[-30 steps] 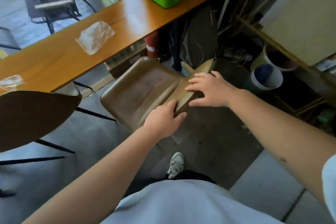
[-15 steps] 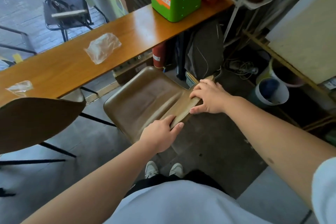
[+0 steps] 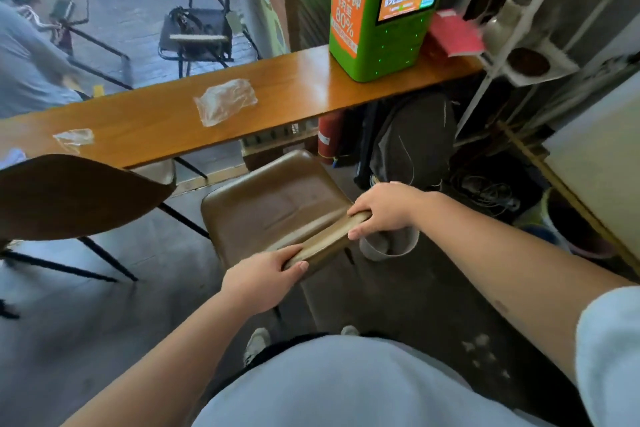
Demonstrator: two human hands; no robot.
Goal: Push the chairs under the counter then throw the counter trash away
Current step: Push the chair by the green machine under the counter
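Under counter (image 3: 311, 87) — chair (image 3: 277, 208), both hands gripping backrest.

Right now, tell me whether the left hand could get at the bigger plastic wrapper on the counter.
Probably yes, once it lets go. The left hand is clamped on the chair backrest, and the plastic wrapper lies in the open on the counter. Only the low chair seat sits between.

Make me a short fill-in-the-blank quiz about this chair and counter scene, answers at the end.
1. Both hands, left hand and right hand, grip the backrest of the ____ chair.
2. The wrappers on the counter number ____.
3. The charging kiosk on the counter is ____ in colour.

Answers: brown; two; green
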